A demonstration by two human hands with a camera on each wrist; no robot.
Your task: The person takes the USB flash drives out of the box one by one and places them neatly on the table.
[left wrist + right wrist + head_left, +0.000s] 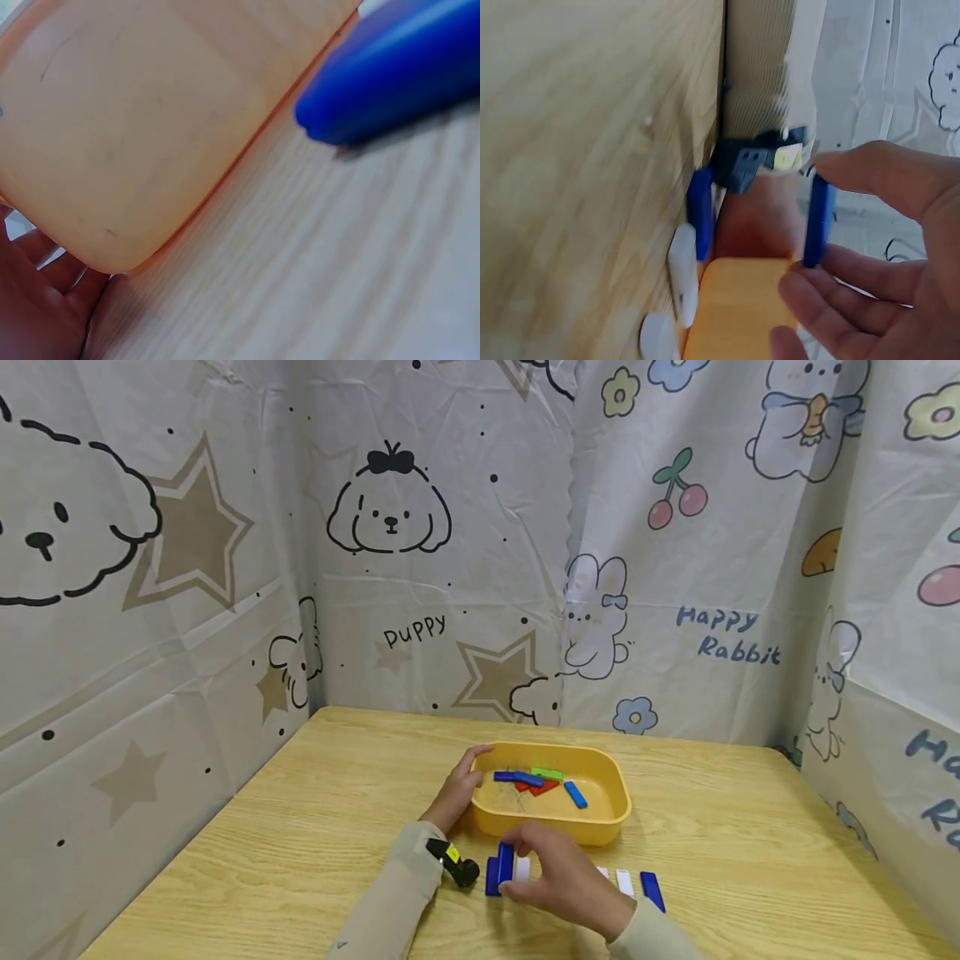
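My left hand holds the left end of a yellow plastic tub, with its fingers at the rim. In the left wrist view its fingers show behind the tub's corner. Between thumb and fingertips my right hand pinches a dark blue block, a small flat bar tilted on end. This bar is raised over another blue block lying on the table in front of the tub. A white block lies just right of that one, partly hidden by my right hand.
Inside the tub lie several blue blocks, red blocks and a green block. Further right along the row are a white block and a blue block. Printed curtains surround the wooden table.
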